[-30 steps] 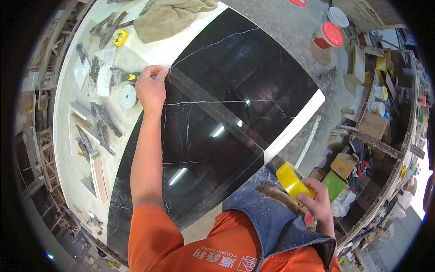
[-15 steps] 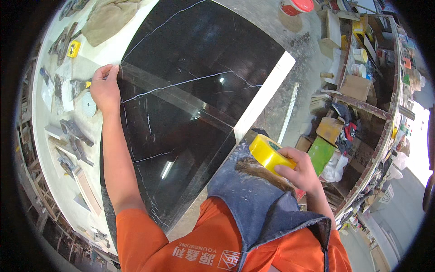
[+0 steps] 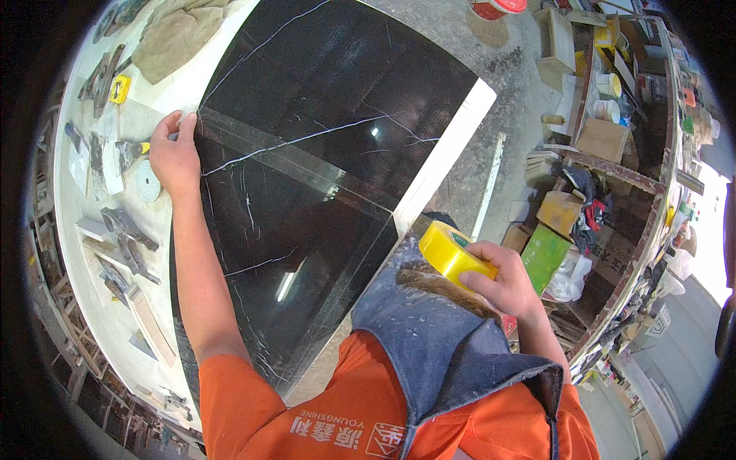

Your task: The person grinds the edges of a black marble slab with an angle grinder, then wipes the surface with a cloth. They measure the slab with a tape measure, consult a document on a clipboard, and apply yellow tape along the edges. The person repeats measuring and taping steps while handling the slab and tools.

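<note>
A glossy black stone slab [image 3: 322, 77] with white veins lies before me. Across it, from its left edge to its right edge, runs a strip of clear tape [image 3: 307, 165]. My left hand [image 3: 175, 157] is at the slab's left edge, thumb and fingers closed on the strip's end there. My right hand [image 3: 502, 280] grips a yellow roll of packing tape [image 3: 452, 257] just past the slab's near right edge, in front of my blue apron [image 3: 414, 314]. The clear strip leads from the slab's right edge toward this roll.
Left of the slab, the pale bench [image 3: 165, 92] carries a brown cloth [image 3: 180, 38], a yellow tape measure [image 3: 119, 89], a round pad [image 3: 148, 180] and several tools. Cluttered shelves [image 3: 621, 176] stand on the right. A red-topped bucket [image 3: 494, 8] is on the floor.
The view has shifted slightly. Both hands keep nearly the same places, and the tape roll has barely moved.
</note>
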`<action>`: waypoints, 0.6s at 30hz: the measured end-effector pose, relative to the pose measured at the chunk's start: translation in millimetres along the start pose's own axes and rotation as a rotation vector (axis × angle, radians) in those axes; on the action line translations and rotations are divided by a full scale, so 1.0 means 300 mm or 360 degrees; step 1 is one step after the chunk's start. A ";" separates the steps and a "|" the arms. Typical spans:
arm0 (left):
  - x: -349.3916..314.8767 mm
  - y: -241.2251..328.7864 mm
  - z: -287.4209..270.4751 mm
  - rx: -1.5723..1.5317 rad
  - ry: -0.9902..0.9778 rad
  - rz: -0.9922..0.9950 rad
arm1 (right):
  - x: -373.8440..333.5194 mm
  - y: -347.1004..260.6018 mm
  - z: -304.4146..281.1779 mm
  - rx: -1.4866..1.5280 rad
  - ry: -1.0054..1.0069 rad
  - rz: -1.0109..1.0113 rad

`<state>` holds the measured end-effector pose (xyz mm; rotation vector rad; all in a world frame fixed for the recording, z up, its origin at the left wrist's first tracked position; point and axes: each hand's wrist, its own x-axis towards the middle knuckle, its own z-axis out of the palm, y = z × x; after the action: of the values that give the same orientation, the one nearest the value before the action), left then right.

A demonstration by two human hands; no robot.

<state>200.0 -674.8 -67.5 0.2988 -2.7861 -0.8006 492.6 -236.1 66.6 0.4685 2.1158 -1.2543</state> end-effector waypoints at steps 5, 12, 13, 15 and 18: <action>-0.028 0.046 -0.017 0.0230 0.0090 0.0050 | 0.002 -0.012 0.005 -0.0006 0.0008 0.0020; -0.026 0.106 -0.033 0.0776 0.0407 0.0309 | 0.002 -0.005 0.007 -0.0029 0.0000 0.0062; -0.039 0.142 -0.027 0.0733 0.0475 0.0412 | 0.003 -0.008 0.008 -0.0022 -0.0002 0.0065; -0.089 0.281 0.020 0.0539 0.0526 0.0827 | -0.001 -0.001 0.014 0.0000 0.0020 0.0083; -0.224 0.503 0.019 0.0200 -0.0299 0.1004 | 0.001 -0.019 0.006 0.0081 -0.0026 0.0149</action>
<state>242.6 -529.4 -1.2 -0.6394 -2.8292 -0.5132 489.6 -240.5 69.5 0.5709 2.0286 -1.2569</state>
